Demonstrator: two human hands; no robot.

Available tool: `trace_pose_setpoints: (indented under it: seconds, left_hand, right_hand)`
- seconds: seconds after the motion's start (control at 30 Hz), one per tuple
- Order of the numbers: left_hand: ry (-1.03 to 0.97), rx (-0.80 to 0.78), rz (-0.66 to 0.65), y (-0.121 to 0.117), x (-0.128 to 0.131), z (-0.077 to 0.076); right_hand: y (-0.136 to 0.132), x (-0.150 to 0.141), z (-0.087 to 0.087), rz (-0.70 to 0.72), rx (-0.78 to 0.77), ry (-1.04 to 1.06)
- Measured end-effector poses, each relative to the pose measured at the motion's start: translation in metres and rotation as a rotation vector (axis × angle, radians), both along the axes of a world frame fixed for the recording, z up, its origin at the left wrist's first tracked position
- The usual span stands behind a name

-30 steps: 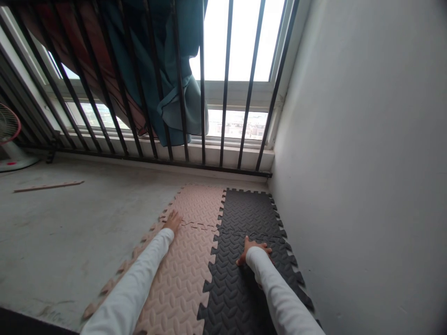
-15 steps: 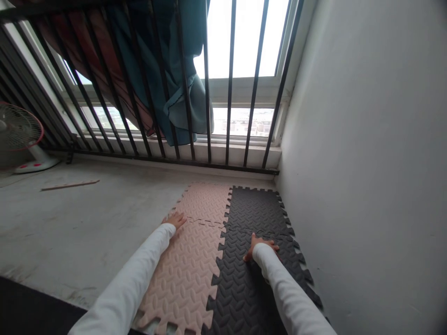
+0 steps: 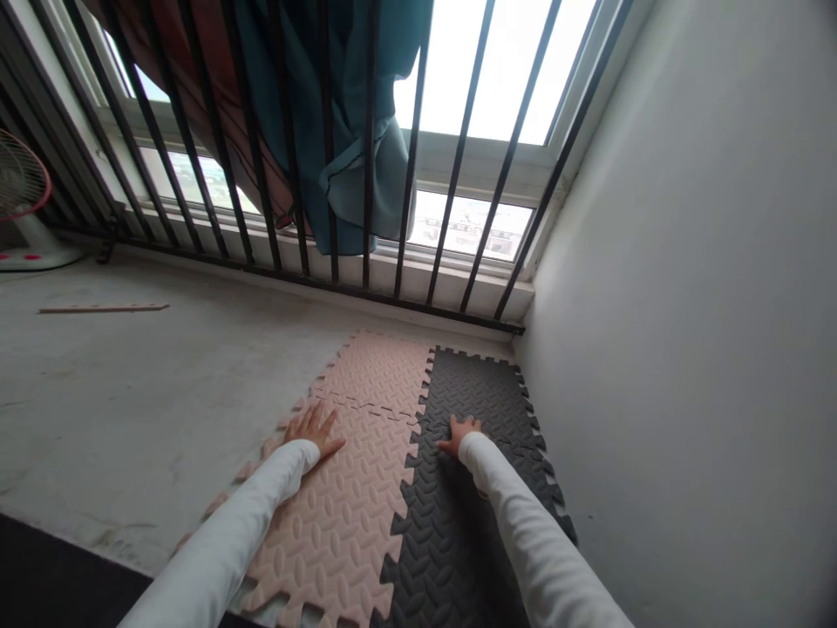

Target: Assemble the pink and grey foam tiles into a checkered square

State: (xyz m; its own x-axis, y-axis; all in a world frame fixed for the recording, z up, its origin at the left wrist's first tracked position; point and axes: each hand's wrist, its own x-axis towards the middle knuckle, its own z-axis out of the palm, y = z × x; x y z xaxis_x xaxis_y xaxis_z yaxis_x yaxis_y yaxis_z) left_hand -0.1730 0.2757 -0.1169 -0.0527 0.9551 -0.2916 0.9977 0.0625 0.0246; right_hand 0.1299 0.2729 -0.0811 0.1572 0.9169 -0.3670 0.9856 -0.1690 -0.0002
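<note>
My left hand (image 3: 315,433) lies flat with spread fingers on the near pink foam mat tile (image 3: 340,515), close to its left edge. A far pink foam tile (image 3: 379,371) joins it along a jagged seam just beyond my fingertips. My right hand (image 3: 460,433) rests on the black foam mat (image 3: 480,388), its fingers apart and partly hidden by the white sleeve. The pink and black tiles meet along a toothed seam between my hands. Neither hand holds anything.
A white wall (image 3: 686,305) rises along the right side. Dark railing bars (image 3: 367,174) and curtains (image 3: 294,131) stand at the back before a window. On the grey floor (image 3: 163,392) lies a thin pink strip (image 3: 105,308), with a fan (image 3: 23,192) at far left.
My left hand has slid nearer along the pink tile's left side, its fingers more spread. My right hand has shifted slightly left and forward on the black mat. The view has tilted.
</note>
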Motion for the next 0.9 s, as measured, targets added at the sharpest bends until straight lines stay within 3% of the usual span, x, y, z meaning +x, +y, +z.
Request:
trace_pose_setpoints:
  seconds: [0.1,0.33,0.5,0.67,0.9]
  left_hand:
    - [-0.03,-0.012,0.012,0.0,0.001,0.002]
    - [-0.002,-0.09,0.013,0.0,0.003,0.004]
    - [-0.022,-0.049,0.03,0.002,0.001,-0.004]
    - [-0.045,-0.032,0.025,0.001,0.001,-0.003]
    - [-0.061,-0.052,-0.004,0.0,0.0,0.001]
  right_hand:
    - [0.029,-0.022,-0.003,0.076,0.086,0.071]
    - [0.08,-0.052,-0.033,0.207,0.314,0.037]
    - [0.096,-0.044,-0.025,0.367,0.359,-0.035]
    - [0.123,-0.041,-0.017,0.225,0.279,-0.023]
    - [0.161,-0.044,-0.01,0.145,0.243,-0.025]
